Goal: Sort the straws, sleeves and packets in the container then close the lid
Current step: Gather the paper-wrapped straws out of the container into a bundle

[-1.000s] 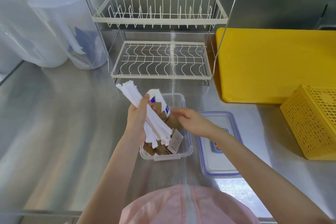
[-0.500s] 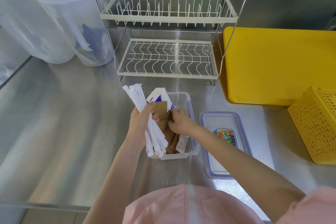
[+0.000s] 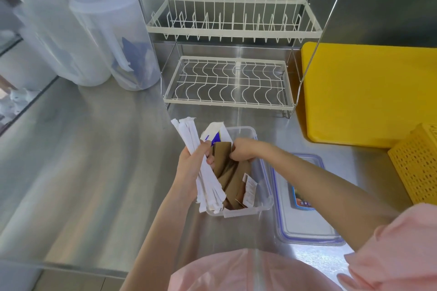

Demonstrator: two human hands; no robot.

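A clear plastic container (image 3: 261, 203) stands on the steel counter in front of me. My left hand (image 3: 191, 168) grips a bundle of white paper-wrapped straws (image 3: 189, 139), held slanted over the container's left side. My right hand (image 3: 241, 150) pinches the top of the brown cardboard sleeves (image 3: 227, 170), which stand upright inside the container. A white and blue packet (image 3: 214, 133) rises behind the sleeves. Small white packets (image 3: 249, 190) lean at the container's right side. The lid (image 3: 305, 227), clear with a blue rim, lies flat to the container's right.
A two-tier white wire dish rack (image 3: 228, 82) stands behind the container. A yellow cutting board (image 3: 369, 92) and a yellow perforated basket (image 3: 418, 163) are at the right. Tall translucent tubs (image 3: 113, 38) stand at the back left. The counter's front edge is near my body.
My right hand has moved left from the container's right side onto the brown sleeves and taken hold of them. The left hand keeps the straw bundle in about the same place.
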